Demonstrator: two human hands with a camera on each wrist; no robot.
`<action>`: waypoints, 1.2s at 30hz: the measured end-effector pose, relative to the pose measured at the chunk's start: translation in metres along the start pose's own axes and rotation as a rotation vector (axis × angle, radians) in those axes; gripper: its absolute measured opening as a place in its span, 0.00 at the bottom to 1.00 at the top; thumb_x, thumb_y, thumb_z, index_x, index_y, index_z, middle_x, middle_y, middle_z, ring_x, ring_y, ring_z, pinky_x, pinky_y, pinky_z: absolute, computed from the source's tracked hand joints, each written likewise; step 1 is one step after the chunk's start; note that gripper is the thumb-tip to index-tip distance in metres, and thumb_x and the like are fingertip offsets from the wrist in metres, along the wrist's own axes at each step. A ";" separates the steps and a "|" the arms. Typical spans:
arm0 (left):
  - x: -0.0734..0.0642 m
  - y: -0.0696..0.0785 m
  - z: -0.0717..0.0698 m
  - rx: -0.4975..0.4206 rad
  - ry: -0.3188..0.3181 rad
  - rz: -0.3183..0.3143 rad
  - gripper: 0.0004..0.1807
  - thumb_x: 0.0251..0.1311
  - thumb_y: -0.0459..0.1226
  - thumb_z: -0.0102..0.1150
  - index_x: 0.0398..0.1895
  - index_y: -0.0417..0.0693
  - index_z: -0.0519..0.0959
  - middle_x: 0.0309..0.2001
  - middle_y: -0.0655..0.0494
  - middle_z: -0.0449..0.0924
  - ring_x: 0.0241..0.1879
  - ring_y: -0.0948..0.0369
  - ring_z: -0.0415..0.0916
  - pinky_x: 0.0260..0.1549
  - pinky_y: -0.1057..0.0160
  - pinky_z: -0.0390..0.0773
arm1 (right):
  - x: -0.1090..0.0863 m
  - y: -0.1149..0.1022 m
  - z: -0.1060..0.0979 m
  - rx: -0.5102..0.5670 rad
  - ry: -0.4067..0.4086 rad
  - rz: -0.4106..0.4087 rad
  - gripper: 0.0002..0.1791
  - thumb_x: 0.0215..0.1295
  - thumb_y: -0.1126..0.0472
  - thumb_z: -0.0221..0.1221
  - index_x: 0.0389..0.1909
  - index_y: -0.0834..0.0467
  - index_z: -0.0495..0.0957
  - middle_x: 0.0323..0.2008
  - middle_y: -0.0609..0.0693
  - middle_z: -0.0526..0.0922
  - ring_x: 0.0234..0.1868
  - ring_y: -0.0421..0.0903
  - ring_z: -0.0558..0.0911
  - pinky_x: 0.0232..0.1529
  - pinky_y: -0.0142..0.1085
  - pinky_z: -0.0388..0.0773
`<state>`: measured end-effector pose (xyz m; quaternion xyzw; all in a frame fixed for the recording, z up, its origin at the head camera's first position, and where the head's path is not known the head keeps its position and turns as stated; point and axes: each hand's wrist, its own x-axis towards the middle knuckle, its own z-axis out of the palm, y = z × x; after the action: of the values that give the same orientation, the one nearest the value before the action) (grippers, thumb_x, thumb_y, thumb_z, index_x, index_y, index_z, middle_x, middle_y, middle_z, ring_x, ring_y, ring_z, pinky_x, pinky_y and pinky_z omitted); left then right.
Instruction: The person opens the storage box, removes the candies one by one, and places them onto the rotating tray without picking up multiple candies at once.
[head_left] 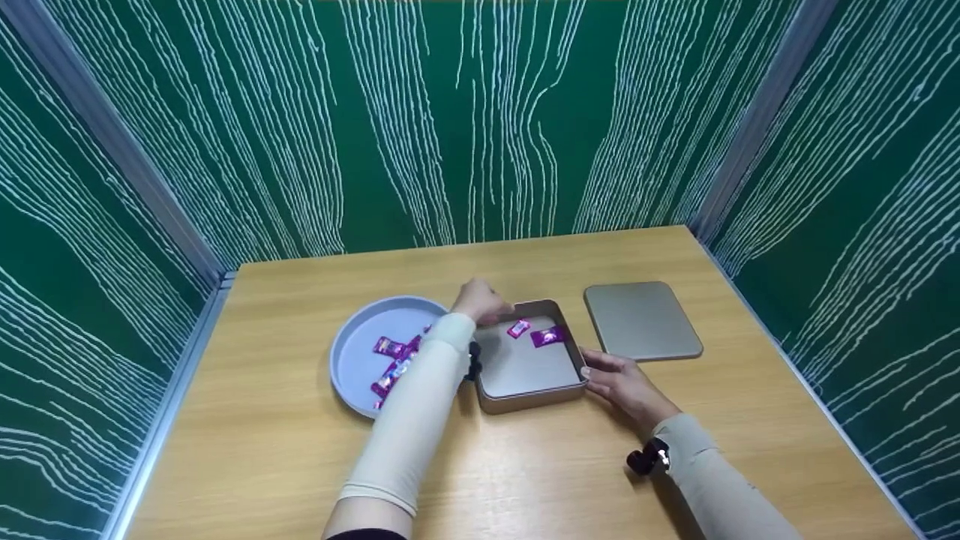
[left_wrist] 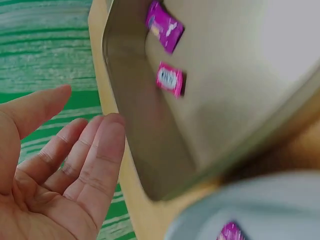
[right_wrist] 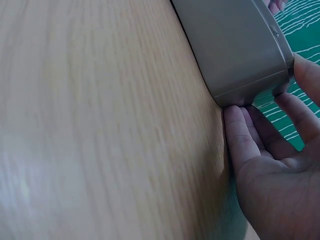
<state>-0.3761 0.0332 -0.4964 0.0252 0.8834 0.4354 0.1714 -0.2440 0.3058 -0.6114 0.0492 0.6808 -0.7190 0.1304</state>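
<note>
My left hand (head_left: 481,301) hovers over the left far corner of a square metal tin (head_left: 529,375). In the left wrist view its fingers are slightly bent, with nothing between them and the thumb. A small pink wrapped candy (head_left: 518,328) and a larger purple wrapped candy (head_left: 547,336) lie inside the tin, near its far side. My right hand (head_left: 626,386) touches the tin's right side near the front corner. The right wrist view shows extended fingers (right_wrist: 239,132) against the lower side, the thumb (right_wrist: 306,75) close to the rim.
Left of the tin stands a round pale plate (head_left: 345,367), holding several purple and pink wrapped candies (head_left: 389,346), partly hidden by my left forearm. A flat square metal lid (head_left: 643,321) lies to the right. Green walls with white streaks border the wooden table (head_left: 255,435).
</note>
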 end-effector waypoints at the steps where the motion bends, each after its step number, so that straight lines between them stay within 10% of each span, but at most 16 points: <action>1: 0.000 0.001 0.005 -0.012 -0.003 -0.008 0.18 0.62 0.34 0.76 0.20 0.51 0.77 0.25 0.54 0.81 0.22 0.63 0.78 0.31 0.65 0.88 | 0.000 0.000 0.000 -0.003 0.001 0.001 0.37 0.78 0.67 0.61 0.82 0.70 0.58 0.83 0.72 0.57 0.58 0.38 0.83 0.61 0.29 0.85; 15: 0.027 -0.015 0.053 0.029 0.006 -0.028 0.09 0.59 0.36 0.76 0.29 0.44 0.84 0.28 0.51 0.82 0.26 0.55 0.83 0.20 0.65 0.79 | -0.002 0.001 -0.001 0.012 0.011 0.012 0.38 0.76 0.67 0.63 0.82 0.69 0.59 0.81 0.72 0.59 0.57 0.42 0.85 0.60 0.30 0.86; 24: 0.021 -0.009 0.060 0.179 0.071 -0.062 0.17 0.61 0.39 0.76 0.49 0.38 0.87 0.49 0.45 0.90 0.42 0.55 0.81 0.43 0.57 0.87 | -0.001 0.002 0.002 0.034 0.009 -0.012 0.38 0.75 0.69 0.62 0.81 0.72 0.60 0.81 0.73 0.59 0.57 0.41 0.84 0.59 0.30 0.86; 36: 0.035 -0.017 0.075 0.320 0.136 -0.052 0.18 0.63 0.40 0.76 0.50 0.37 0.89 0.53 0.42 0.91 0.53 0.48 0.88 0.53 0.51 0.90 | -0.002 0.002 0.001 0.022 0.010 -0.017 0.38 0.75 0.68 0.63 0.80 0.71 0.61 0.81 0.74 0.59 0.57 0.42 0.85 0.59 0.31 0.87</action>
<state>-0.3831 0.0868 -0.5614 -0.0002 0.9514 0.2852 0.1162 -0.2415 0.3054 -0.6124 0.0484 0.6737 -0.7275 0.1205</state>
